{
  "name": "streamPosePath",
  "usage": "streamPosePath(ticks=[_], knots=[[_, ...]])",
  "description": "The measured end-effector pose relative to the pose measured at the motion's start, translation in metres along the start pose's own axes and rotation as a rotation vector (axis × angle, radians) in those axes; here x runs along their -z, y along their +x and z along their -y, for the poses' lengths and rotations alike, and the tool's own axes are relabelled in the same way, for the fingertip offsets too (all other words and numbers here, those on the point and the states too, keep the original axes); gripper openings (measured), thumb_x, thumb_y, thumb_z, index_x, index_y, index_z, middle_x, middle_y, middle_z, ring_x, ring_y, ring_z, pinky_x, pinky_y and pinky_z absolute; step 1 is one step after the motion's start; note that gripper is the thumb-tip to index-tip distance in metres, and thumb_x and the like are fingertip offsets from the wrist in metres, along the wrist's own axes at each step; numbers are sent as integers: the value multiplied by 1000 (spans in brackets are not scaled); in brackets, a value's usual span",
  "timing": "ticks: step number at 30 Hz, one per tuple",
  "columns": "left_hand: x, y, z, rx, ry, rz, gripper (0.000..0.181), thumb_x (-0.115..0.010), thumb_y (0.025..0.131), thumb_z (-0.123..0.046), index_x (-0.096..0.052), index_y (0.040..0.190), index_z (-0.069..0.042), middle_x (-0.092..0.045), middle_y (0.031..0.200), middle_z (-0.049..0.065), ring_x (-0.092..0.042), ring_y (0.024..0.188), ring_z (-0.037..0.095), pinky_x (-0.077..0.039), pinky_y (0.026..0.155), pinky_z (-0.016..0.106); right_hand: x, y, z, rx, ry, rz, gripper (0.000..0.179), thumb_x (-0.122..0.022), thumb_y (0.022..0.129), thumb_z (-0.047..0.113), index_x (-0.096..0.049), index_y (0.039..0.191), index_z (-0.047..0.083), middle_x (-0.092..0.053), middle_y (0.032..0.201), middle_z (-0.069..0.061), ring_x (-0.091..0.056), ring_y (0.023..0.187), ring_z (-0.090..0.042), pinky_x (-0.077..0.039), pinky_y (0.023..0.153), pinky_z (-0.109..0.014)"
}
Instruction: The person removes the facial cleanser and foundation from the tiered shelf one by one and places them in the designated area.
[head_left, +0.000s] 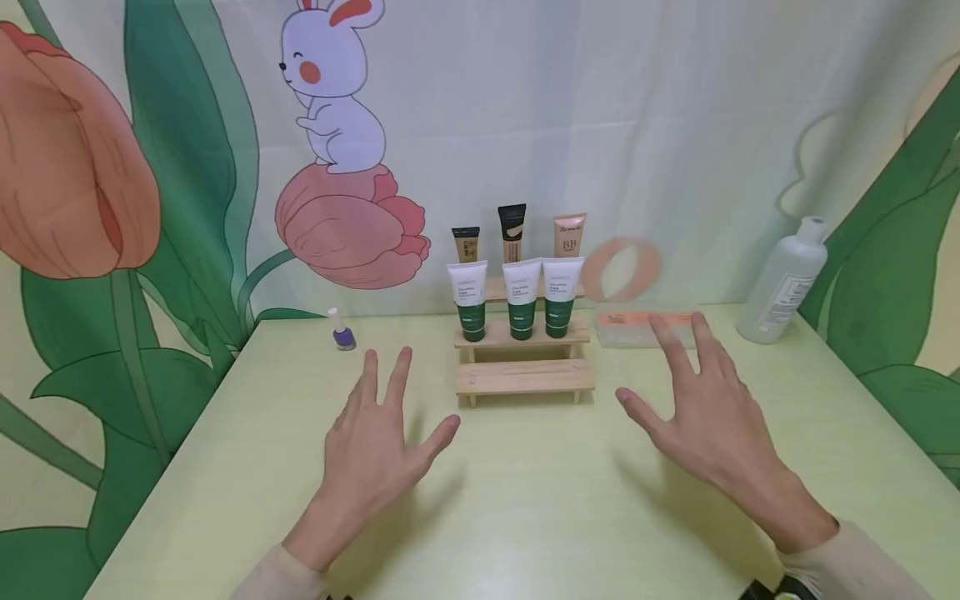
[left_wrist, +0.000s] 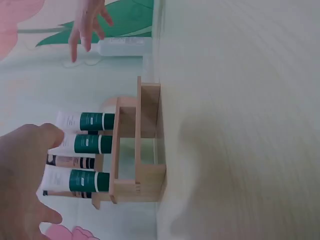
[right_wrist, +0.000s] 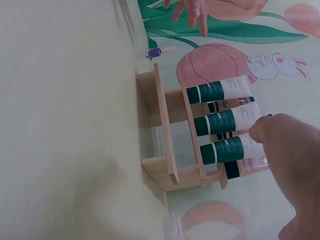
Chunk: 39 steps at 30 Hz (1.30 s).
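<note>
From a distance I am looking through the head camera down onto a pale yellow-green table (head_left: 525, 508), where two bare hands are hovering, palms facing down and inward. The left hand (head_left: 371, 454) is spreading its fingers fairly straight, thumb pointing out toward the middle, and is holding nothing. The right hand (head_left: 712, 421) is mirroring it, fingers spread, thumb angling inward, also holding nothing.

Between and beyond them, a stepped wooden stand (head_left: 525, 377) is sitting near the table's back edge, apart from both hands. On its middle step, three white-and-green tubes (head_left: 521, 300) are standing in a row, caps down. Behind them, on the top step, three smaller tubes (head_left: 512, 239) are standing: one gold and black, one black and beige, one pink.

Beyond the left hand, a small purple bottle (head_left: 344, 337) with a white cap is standing. Just right of the stand, a flat clear case (head_left: 622, 335) with an orange strip is lying partly behind the right fingertips. Farther right, a large translucent bottle (head_left: 783, 283) is standing. A printed cloth (head_left: 585, 125) with tulips and a rabbit is hanging behind everything.
</note>
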<state>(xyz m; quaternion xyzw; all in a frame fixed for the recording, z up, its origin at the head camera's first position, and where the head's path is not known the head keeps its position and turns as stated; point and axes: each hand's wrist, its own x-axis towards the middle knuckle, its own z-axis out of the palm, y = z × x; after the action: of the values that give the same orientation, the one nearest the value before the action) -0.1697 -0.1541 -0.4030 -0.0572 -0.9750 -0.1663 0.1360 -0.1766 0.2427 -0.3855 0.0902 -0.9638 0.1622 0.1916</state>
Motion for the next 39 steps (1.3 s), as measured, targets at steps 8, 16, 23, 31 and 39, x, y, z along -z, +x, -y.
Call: streamPosePath(ticks=[8,16,23,31,39], knots=[[-20,23,15,47,-446,46,70,-71,107,-51,-50,165,-18,-73,141,17,-76,117,32,-66,93,54,-1,31,-1,77,368,-220,77,-85,99,20,-49,166,9,-59,157,-20,-64,136,-42,-61,107,-50],[-49,48,16,96,-738,76,47,-75,108,-29,-61,152,-22,-76,134,14,-76,113,28,-69,90,44,-11,58,8,36,656,-283,62,-84,101,13,-58,157,15,-72,142,-7,-72,124,-26,-55,101,-12],[-70,60,11,131,-922,109,40,-74,108,-18,-66,147,-14,-77,127,16,-79,107,32,-72,83,43,-24,74,17,-23,789,-283,56,-84,102,16,-59,152,10,-74,135,-8,-72,121,-25,-59,102,-18],[-86,71,9,155,-1002,114,29,-75,107,-10,-73,136,-8,-78,121,19,-80,102,28,-71,86,37,-33,86,20,-48,857,-282,52,-84,102,16,-61,148,9,-74,132,-11,-72,120,-26,-59,100,-17],[-97,80,10,159,-1045,128,20,-77,106,-6,-78,125,-6,-78,112,16,-78,96,23,-70,86,33,-44,96,17,-74,900,-228,51,-84,102,16,-62,147,8,-74,132,-14,-71,121,-27,-60,102,-19]])
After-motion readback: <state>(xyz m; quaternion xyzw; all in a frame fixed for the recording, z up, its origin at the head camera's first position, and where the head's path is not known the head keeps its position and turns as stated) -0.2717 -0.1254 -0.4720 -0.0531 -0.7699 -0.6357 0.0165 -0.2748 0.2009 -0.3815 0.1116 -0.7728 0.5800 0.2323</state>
